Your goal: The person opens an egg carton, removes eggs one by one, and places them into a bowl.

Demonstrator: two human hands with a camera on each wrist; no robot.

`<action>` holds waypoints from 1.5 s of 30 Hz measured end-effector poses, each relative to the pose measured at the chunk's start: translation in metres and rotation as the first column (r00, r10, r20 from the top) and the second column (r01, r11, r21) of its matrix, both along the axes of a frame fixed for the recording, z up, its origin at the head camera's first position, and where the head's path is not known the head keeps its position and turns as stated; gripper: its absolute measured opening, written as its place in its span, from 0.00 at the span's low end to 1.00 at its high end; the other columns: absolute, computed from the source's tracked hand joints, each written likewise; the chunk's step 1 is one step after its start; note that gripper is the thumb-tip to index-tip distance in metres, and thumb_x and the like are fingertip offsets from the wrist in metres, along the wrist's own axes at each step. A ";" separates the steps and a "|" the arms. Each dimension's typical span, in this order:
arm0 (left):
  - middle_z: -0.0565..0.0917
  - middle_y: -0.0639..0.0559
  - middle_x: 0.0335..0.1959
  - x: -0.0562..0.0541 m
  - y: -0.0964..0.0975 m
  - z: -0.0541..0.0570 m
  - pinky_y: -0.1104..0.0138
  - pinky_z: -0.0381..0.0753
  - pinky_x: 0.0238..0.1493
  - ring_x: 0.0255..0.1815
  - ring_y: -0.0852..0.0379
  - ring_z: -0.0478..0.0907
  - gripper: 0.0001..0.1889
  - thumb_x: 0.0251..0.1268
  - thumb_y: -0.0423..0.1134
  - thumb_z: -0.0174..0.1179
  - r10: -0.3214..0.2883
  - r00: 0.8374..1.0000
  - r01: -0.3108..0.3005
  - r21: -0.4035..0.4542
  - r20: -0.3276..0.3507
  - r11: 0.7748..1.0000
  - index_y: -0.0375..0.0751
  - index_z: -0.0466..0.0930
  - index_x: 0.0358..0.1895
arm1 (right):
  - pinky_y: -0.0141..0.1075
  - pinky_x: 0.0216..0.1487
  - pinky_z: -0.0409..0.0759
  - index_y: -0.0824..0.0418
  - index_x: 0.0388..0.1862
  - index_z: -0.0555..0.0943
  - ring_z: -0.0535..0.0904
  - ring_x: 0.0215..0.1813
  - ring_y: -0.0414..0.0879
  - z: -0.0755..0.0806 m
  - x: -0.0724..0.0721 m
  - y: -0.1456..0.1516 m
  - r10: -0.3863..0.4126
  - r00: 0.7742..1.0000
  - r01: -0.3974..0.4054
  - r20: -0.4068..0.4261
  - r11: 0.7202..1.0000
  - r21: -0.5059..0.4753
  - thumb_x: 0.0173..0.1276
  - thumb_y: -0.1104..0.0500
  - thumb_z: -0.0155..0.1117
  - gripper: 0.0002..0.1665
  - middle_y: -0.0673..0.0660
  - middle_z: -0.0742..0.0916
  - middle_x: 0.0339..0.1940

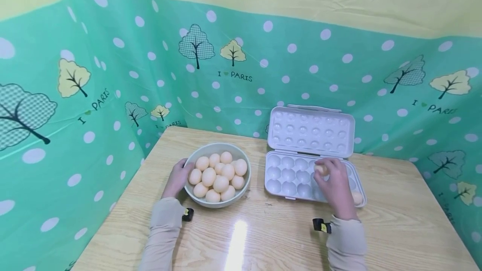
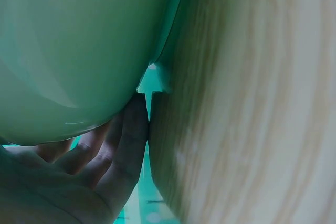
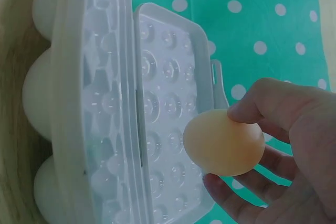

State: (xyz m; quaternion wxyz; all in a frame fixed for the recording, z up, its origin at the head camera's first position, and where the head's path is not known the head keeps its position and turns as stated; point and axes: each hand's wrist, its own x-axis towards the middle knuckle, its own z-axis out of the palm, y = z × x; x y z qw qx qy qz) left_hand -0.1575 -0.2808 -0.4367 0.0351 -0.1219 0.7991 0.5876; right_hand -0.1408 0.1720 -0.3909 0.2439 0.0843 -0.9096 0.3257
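Note:
A round pale bowl full of light brown eggs stands on the table. My left hand holds the bowl at its left rim; in the left wrist view the fingers lie along its outer wall. Between thumb and fingertips my right hand pinches one egg. That hand is over the white egg carton, whose lid stands raised behind it. Another egg sits in the carton's front right corner. Most of the cups left of the hand hold no egg.
The wooden table has a bright glare streak in front of the bowl. A green dotted curtain hangs around its back and sides, close behind the carton lid. Each wrist wears a black strap mount.

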 end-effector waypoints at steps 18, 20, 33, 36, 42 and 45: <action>0.66 0.33 0.72 0.005 -0.004 0.002 0.46 0.58 0.77 0.74 0.37 0.62 0.29 0.77 0.49 0.42 0.001 1.000 -0.001 -0.007 0.029 1.000 0.34 0.61 0.73 | 0.54 0.57 0.75 0.67 0.44 0.83 0.73 0.55 0.60 0.007 -0.006 -0.043 0.076 0.997 -0.077 -0.006 0.995 -0.063 0.58 0.71 0.67 0.13 0.64 0.81 0.50; 0.68 0.34 0.71 0.006 -0.004 0.001 0.46 0.60 0.76 0.74 0.37 0.63 0.29 0.77 0.50 0.43 -0.011 1.000 0.009 0.050 0.030 0.999 0.35 0.62 0.73 | 0.54 0.58 0.75 0.67 0.44 0.83 0.73 0.55 0.60 0.008 -0.005 -0.047 0.079 0.997 -0.079 -0.008 0.994 -0.073 0.58 0.71 0.68 0.13 0.64 0.81 0.50; 0.69 0.32 0.70 0.004 0.001 0.000 0.46 0.59 0.76 0.73 0.37 0.64 0.27 0.77 0.46 0.43 -0.001 1.000 0.001 -0.008 0.018 1.000 0.32 0.64 0.71 | 0.49 0.58 0.74 0.65 0.43 0.84 0.73 0.56 0.56 0.013 -0.001 -0.072 0.135 0.991 -0.136 -0.018 0.985 -0.101 0.56 0.71 0.70 0.14 0.61 0.81 0.50; 0.70 0.33 0.69 0.002 0.001 0.002 0.47 0.60 0.76 0.72 0.38 0.65 0.27 0.77 0.47 0.43 0.008 1.000 -0.008 -0.005 0.005 1.000 0.33 0.65 0.70 | 0.49 0.58 0.75 0.64 0.44 0.84 0.72 0.56 0.56 0.015 -0.002 -0.077 0.150 0.989 -0.151 -0.014 0.985 -0.082 0.58 0.70 0.69 0.14 0.61 0.81 0.51; 0.71 0.33 0.68 0.000 0.003 0.002 0.48 0.62 0.75 0.71 0.39 0.66 0.26 0.77 0.46 0.44 0.016 1.000 -0.016 -0.022 -0.001 1.000 0.33 0.67 0.69 | 0.48 0.56 0.76 0.64 0.44 0.83 0.73 0.55 0.56 0.014 -0.003 -0.087 0.184 0.983 -0.183 0.008 0.981 -0.057 0.59 0.69 0.69 0.13 0.60 0.81 0.51; 0.71 0.33 0.69 -0.001 0.003 0.002 0.48 0.62 0.75 0.71 0.39 0.66 0.26 0.77 0.45 0.44 0.016 1.000 -0.016 -0.022 -0.002 1.000 0.33 0.67 0.69 | 0.48 0.56 0.76 0.65 0.45 0.83 0.74 0.55 0.56 0.013 -0.003 -0.093 0.203 0.979 -0.202 0.002 0.977 -0.066 0.58 0.70 0.69 0.15 0.60 0.81 0.50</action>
